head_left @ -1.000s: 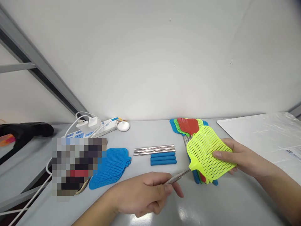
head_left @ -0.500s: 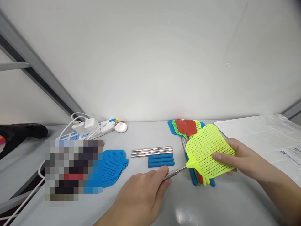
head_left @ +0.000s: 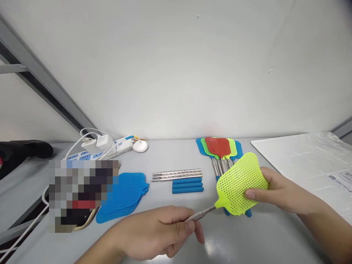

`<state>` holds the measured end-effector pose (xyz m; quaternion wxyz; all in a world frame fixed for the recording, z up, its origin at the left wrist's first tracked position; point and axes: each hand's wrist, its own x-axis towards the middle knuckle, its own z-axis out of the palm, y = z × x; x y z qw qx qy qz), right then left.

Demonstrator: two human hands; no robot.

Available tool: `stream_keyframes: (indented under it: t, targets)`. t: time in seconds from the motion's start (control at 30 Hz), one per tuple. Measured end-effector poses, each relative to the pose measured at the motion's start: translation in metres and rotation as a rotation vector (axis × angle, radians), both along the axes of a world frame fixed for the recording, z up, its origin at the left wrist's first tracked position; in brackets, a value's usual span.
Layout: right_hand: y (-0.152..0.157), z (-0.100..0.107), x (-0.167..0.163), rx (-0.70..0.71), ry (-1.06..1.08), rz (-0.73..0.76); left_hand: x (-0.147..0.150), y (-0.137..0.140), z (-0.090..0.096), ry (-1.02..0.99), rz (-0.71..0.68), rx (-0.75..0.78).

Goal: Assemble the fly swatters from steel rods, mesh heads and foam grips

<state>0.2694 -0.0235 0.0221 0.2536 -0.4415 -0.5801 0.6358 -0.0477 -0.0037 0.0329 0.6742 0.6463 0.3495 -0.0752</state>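
A yellow-green fly swatter is held slanted over the table between both hands. My right hand pinches the edge of its mesh head, thumb on top. Closed around its metal rod is my left hand; the rod's lower end is hidden in the fingers. Just beyond lie several metal rods in a row, beside several blue handle sleeves. Blue swatter heads are stacked to the left. Behind the held head, assembled swatters in red, green, yellow and blue lie in a fanned bundle, partly covered.
At the left stand a power strip with white chargers and cables, a round white device and a partly blurred phone-like object. A white wrapped package lies on the right. The wall closes off the back.
My left hand has turned and shifted slightly left and down along the rod. The swatter head has moved down a little and tilted, with my right hand still on its edge.
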Motion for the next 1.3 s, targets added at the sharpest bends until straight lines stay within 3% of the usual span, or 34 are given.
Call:
stream_keyframes:
  t: [0.07, 0.13, 0.23, 0.33, 0.4, 0.67, 1.0, 1.3]
  targets:
    - [-0.001, 0.001, -0.001, -0.008, -0.005, 0.007, -0.002, 0.004, -0.004, -0.002, -0.05, -0.098]
    - [-0.002, 0.005, -0.002, 0.006, -0.02, 0.018, 0.0, 0.004, -0.005, -0.026, -0.06, -0.061]
    - [-0.002, 0.012, -0.005, 0.046, -0.042, 0.037, 0.006, 0.0, -0.005, 0.003, 0.018, 0.3]
    - [0.0, 0.017, -0.009, 0.072, -0.068, 0.016, 0.012, -0.006, -0.006, 0.227, 0.09, 0.798]
    - [0.0, 0.017, -0.012, 0.06, -0.047, 0.005, 0.015, -0.008, -0.01, 0.359, 0.066, 1.02]
    - [0.0, 0.007, -0.019, -0.024, 0.055, -0.065, 0.014, -0.008, -0.026, 0.424, 0.061, 1.445]
    - [-0.008, -0.004, -0.034, -0.049, 0.04, -0.178, 0.016, -0.003, -0.04, 0.38, 0.131, 1.721]
    - [-0.003, -0.004, -0.027, -0.056, 0.057, -0.145, 0.017, 0.0, -0.034, 0.262, 0.173, 1.729]
